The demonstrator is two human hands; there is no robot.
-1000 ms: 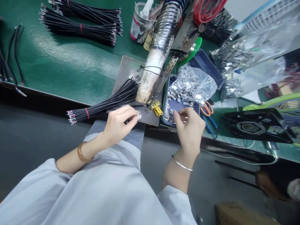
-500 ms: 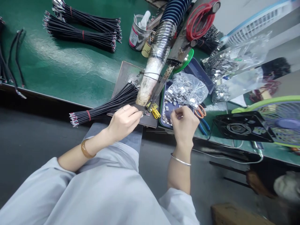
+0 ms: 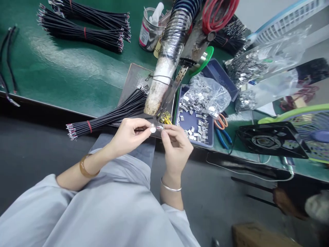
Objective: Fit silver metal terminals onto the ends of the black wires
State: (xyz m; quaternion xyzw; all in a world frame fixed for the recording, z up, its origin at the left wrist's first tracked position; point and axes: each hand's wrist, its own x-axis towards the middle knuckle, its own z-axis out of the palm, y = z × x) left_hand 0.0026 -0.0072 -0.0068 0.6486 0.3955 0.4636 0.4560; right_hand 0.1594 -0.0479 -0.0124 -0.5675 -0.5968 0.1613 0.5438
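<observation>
My left hand [image 3: 131, 133] pinches the end of a black wire between thumb and forefinger, just below a banded bundle of black wires [image 3: 110, 116] on a metal plate [image 3: 132, 82]. My right hand [image 3: 176, 144] is closed in a pinch on a small metal clip, held right against the wire end. Both hands meet at the table's front edge, under the tip of a foil-wrapped nozzle [image 3: 160, 87]. A blue tray [image 3: 209, 137] with loose metal clips lies to the right of my right hand.
More black wire bundles [image 3: 82, 31] lie at the back of the green table [image 3: 72, 75]. A jar [image 3: 149, 31], a bag of clips [image 3: 207, 96], orange-handled pliers [image 3: 221, 125], a black fan [image 3: 269, 140] and red cable coils [image 3: 218, 12] crowd the right.
My right hand has left the blue tray and moved left to meet my left hand. My left hand has stayed near the plate's front edge, still pinching the wire.
</observation>
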